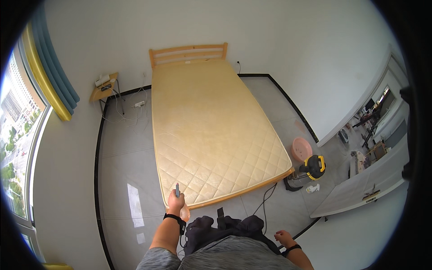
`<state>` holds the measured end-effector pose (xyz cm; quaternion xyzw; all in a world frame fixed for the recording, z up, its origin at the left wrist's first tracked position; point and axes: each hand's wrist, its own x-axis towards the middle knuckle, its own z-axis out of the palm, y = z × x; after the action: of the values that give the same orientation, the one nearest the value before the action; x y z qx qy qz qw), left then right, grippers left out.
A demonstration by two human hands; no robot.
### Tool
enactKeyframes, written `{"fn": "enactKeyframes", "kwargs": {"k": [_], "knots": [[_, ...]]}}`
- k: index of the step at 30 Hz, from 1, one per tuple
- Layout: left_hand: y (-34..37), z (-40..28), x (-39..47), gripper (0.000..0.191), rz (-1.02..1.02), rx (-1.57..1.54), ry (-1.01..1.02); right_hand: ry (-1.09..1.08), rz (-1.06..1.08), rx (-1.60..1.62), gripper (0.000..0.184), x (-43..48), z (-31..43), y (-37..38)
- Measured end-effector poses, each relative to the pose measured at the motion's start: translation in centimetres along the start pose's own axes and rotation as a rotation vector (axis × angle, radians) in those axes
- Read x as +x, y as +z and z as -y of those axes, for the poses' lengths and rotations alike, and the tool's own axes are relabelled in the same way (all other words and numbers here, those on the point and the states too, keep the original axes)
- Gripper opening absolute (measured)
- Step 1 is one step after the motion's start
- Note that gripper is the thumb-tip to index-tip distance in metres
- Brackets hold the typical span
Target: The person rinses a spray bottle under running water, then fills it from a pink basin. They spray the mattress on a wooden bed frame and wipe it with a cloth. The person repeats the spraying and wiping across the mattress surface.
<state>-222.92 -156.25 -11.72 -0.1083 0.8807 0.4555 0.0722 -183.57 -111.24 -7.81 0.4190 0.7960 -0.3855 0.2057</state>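
Over the near left corner of a quilted cream mattress [216, 118] is my left hand [176, 201], its fingers closed around the neck of what looks like a spray bottle with a grey top [177, 190]. The bottle's pinkish translucent body [185, 213] shows below the hand. My right hand [285, 238] hangs low at my right side, fingers partly curled, with nothing visible in it. The mattress lies on a wooden bed frame [236, 194] with a slatted headboard [189, 51] at the far end.
Right of the bed stand a pink basin [301, 149] and a black-and-yellow vacuum cleaner [315, 167], with a white spray bottle [313, 188] on the floor. A dark cable [265, 202] runs near my legs. An open door [361, 189] is at right; a small table [105, 87] and power strip [139, 104] are at left.
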Motion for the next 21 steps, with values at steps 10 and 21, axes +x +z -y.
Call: {"fn": "enactKeyframes", "kwargs": {"k": [10,21], "knots": [[1.2,2.9,3.3,0.026,-0.085,-0.371,-0.009,0.083,0.013,-0.114,0.038,-4.3,-0.4,0.7],[2.0,-0.3,4.5,0.022,-0.01,-0.418,0.074,0.145,0.048,-0.032,0.032,-2.1,-2.5,1.5]]}}
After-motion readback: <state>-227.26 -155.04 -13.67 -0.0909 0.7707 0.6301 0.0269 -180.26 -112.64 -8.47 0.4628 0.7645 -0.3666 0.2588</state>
